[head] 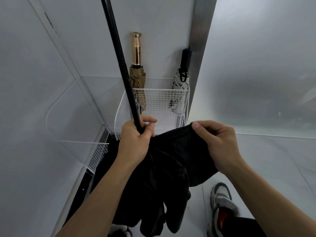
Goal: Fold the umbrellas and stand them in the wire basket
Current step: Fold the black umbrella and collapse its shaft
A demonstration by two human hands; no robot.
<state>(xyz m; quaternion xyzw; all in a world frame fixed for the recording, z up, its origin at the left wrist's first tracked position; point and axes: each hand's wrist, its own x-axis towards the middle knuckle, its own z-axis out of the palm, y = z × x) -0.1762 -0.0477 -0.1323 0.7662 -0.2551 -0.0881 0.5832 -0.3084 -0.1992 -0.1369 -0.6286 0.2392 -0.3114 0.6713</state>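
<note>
The fingers of the left hand (136, 135) are curled shut around the black shaft (119, 53) of the black umbrella (164, 168), with the thumb pressed against the forefinger just where the shaft meets the gathered cloth. The shaft is held tilted, running up and to the left out of the top of the view. The fingers of the right hand (217, 144) are closed in a pinch on the upper edge of the black canopy, the thumb on top of the fold, so that the cloth is drawn taut between the two hands. Below the hands the rest of the canopy is seen hanging loose in dark folds towards the floor.

Just beyond the hands a white wire basket (160, 94) is set on the floor against the wall. In its far left corner a tan umbrella (137, 79) with a gold handle is stood upright, folded, leaning on the wall. In the far right corner a white patterned umbrella (181, 86) with a black handle is stood likewise. The middle of the basket's near edge is overlapped by the held cloth.

At the lower right a grey and white shoe (222, 204) is planted on the pale floor.
</note>
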